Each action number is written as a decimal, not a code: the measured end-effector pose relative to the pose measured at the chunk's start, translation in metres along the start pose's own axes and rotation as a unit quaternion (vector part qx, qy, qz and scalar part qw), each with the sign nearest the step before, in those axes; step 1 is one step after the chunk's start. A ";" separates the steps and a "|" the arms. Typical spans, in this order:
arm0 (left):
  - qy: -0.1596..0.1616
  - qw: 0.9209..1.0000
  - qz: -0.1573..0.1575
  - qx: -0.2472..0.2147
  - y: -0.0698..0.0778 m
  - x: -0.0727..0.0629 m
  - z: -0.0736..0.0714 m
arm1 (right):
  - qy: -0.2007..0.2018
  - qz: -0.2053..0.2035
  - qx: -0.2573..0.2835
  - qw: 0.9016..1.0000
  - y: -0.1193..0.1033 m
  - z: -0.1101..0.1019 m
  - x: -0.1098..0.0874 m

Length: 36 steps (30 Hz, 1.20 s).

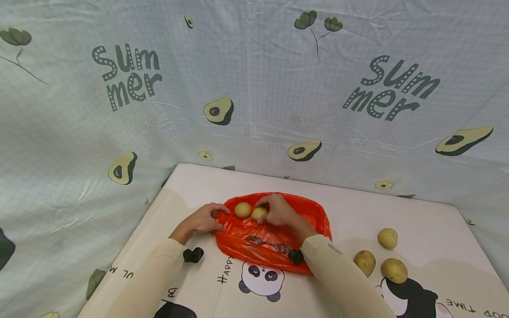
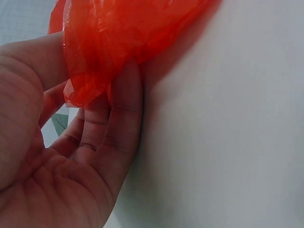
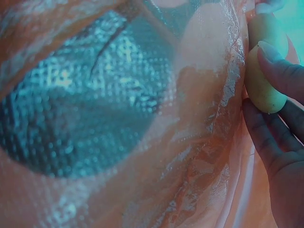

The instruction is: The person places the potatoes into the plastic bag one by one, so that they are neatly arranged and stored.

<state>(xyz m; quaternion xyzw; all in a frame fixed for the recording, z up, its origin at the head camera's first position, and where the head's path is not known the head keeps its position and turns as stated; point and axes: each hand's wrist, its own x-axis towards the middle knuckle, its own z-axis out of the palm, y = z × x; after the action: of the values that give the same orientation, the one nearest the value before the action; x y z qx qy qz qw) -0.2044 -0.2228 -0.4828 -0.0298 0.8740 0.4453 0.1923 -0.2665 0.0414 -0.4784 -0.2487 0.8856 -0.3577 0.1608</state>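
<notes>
A red plastic bag lies spread on the table with its mouth open upward. My left hand holds the bag's left edge. In the left wrist view the thumb is on one side of the red film and the fingers are on the other. Inside the bag my right hand grips a potato between thumb and fingers. A second potato sits just left of it in the bag. The right wrist view shows the gripped potato beside the other one, close to the bag film.
Three more potatoes lie on the table to the right: one farther back, one nearest the right sleeve and one in front. A printed cloth hangs behind the table and along its left side. The tabletop carries panda prints.
</notes>
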 end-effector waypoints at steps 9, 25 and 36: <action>-0.003 1.000 -0.001 -0.001 0.004 -0.002 0.000 | 0.002 0.006 -0.005 1.000 0.000 0.000 -0.003; -0.005 1.000 0.003 0.001 0.004 0.001 0.001 | -0.002 0.011 -0.039 0.999 -0.001 -0.001 -0.005; -0.005 1.000 -0.009 0.002 0.003 0.000 0.000 | 0.008 0.007 -0.028 1.000 -0.003 -0.007 -0.012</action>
<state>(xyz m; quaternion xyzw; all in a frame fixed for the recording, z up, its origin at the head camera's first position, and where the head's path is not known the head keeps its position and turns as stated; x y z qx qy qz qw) -0.2049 -0.2208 -0.4804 -0.0346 0.8735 0.4422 0.2006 -0.2589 0.0501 -0.4706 -0.2445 0.8981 -0.3338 0.1494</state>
